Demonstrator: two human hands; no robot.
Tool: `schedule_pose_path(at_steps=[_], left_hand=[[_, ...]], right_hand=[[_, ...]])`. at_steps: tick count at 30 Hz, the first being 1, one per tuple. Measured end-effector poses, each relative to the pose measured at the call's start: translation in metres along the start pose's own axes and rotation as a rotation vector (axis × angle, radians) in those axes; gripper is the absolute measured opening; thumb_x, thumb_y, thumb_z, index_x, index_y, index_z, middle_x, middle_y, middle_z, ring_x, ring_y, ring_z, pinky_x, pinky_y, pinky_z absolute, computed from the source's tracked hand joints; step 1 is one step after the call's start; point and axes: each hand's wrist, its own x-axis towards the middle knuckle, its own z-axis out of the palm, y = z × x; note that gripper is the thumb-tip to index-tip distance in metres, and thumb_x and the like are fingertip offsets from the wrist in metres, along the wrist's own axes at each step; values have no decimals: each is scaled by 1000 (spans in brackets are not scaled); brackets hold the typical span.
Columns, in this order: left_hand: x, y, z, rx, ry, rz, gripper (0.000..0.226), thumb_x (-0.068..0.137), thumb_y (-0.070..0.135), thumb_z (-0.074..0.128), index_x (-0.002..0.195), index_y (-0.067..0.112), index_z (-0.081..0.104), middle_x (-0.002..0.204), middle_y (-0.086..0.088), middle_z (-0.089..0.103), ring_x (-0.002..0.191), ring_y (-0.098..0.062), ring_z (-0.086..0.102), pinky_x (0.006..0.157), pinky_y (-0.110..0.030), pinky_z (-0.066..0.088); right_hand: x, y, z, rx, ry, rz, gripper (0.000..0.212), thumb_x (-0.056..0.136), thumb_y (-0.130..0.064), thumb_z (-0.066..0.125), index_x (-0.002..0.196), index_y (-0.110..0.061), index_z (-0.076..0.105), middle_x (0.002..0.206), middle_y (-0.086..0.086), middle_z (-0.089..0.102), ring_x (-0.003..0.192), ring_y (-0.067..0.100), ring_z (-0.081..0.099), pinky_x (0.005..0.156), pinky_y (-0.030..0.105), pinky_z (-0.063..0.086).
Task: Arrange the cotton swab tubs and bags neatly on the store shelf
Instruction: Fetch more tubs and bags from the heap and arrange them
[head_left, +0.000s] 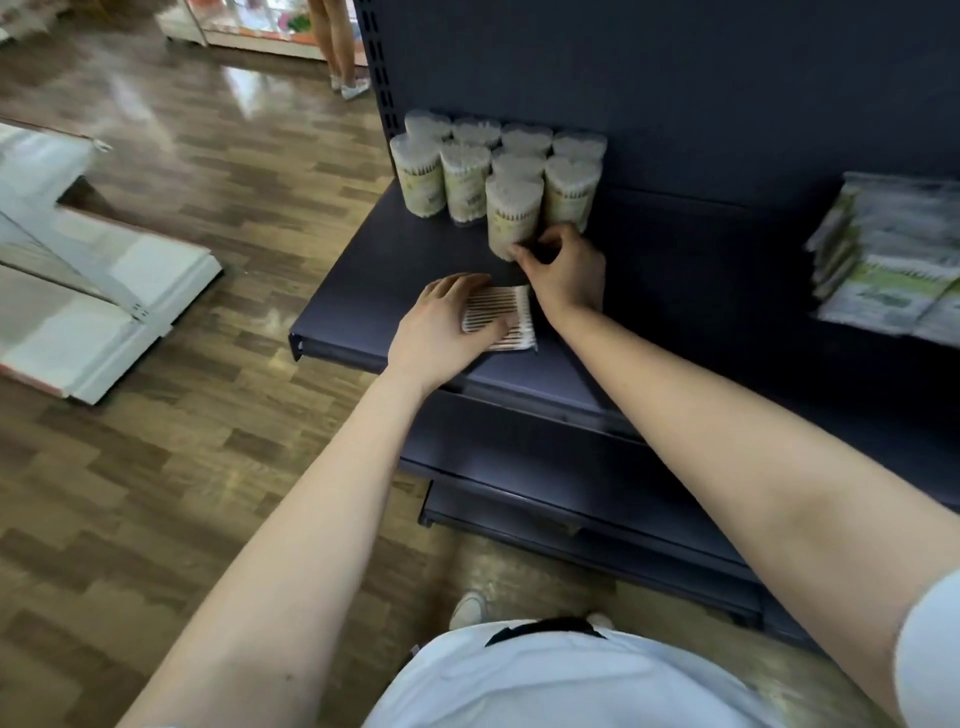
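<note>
Several clear round tubs of cotton swabs (467, 171) stand packed together at the back left of the dark shelf (374, 270). My right hand (566, 270) pinches the base of the frontmost tub (511, 213), which stands upright. In front of it a flat bag of cotton swabs (506, 317) lies near the shelf's front edge. My left hand (441, 327) holds that bag, fingers over its top and thumb along its near side.
A stack of cotton swab bags (883, 265) lies on the shelf at the far right. Lower shelves (571, 499) jut out below. White shelf boards (88, 291) lie on the wooden floor at left. A person's legs (337, 47) stand in the aisle behind.
</note>
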Motion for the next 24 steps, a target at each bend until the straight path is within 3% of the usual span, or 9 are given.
schedule_pose_path(at_steps=[3, 7, 11, 13, 16, 18, 21, 23, 24], left_hand=[[-1, 1, -2, -5, -28, 25, 74, 75, 62, 64, 136, 26, 44, 140, 6, 47, 132, -16, 37, 101, -33, 36], [-2, 0, -4, 30, -74, 122, 79, 70, 63, 68, 135, 23, 46, 139, 2, 47, 131, -22, 38, 106, -33, 31], [3, 11, 1, 20, -150, 194, 81, 67, 68, 66, 132, 22, 48, 133, -3, 51, 126, -26, 41, 104, -31, 30], [8, 31, 10, 11, -198, 246, 80, 66, 68, 64, 131, 24, 48, 130, -3, 51, 124, -26, 40, 103, -32, 29], [16, 73, 27, -40, -237, 364, 70, 72, 48, 74, 131, 23, 47, 123, 2, 48, 120, -21, 35, 102, -31, 26], [23, 103, 41, -110, -271, 442, 73, 68, 41, 79, 131, 23, 47, 124, 3, 44, 119, -17, 34, 104, -29, 26], [31, 146, 62, -237, -320, 556, 77, 64, 30, 85, 129, 19, 44, 134, -4, 34, 120, -8, 32, 107, -15, 27], [32, 174, 73, -287, -354, 609, 84, 64, 23, 86, 133, 15, 38, 138, -6, 25, 116, -2, 27, 97, 5, 17], [31, 188, 78, -309, -373, 627, 89, 64, 20, 86, 136, 15, 35, 140, -7, 22, 117, -2, 27, 92, 10, 15]], right_hand=[[-2, 2, -5, 64, -19, 6, 36, 80, -38, 70, 101, -9, 63, 104, 6, 68, 97, 19, 62, 75, 22, 42], [-10, 5, -24, 207, -34, -38, 31, 80, -32, 71, 98, -8, 63, 100, 5, 68, 89, 15, 63, 80, 25, 50], [-23, 12, -58, 240, 70, -107, 24, 82, -24, 70, 96, -6, 63, 93, -1, 65, 81, 7, 60, 69, 6, 45], [-31, 23, -81, 216, 148, -78, 23, 83, -25, 69, 95, -7, 64, 92, -2, 65, 79, 6, 59, 67, 3, 43], [-43, 43, -119, 185, 220, -21, 22, 86, -26, 66, 98, -8, 63, 96, 2, 67, 80, 8, 61, 70, 9, 45], [-54, 56, -147, 119, 151, 22, 25, 89, -27, 61, 108, -11, 62, 108, 2, 65, 88, 7, 61, 79, 16, 47], [-68, 77, -184, 24, -55, 128, 38, 92, -22, 57, 129, -17, 50, 124, 2, 59, 105, 13, 58, 88, 20, 44], [-78, 92, -205, -26, -72, 210, 49, 89, -20, 59, 134, -20, 43, 126, 5, 58, 111, 19, 57, 86, 19, 41], [-84, 98, -214, -23, -32, 244, 52, 87, -19, 61, 135, -19, 41, 126, 7, 58, 112, 22, 57, 88, 21, 43]])
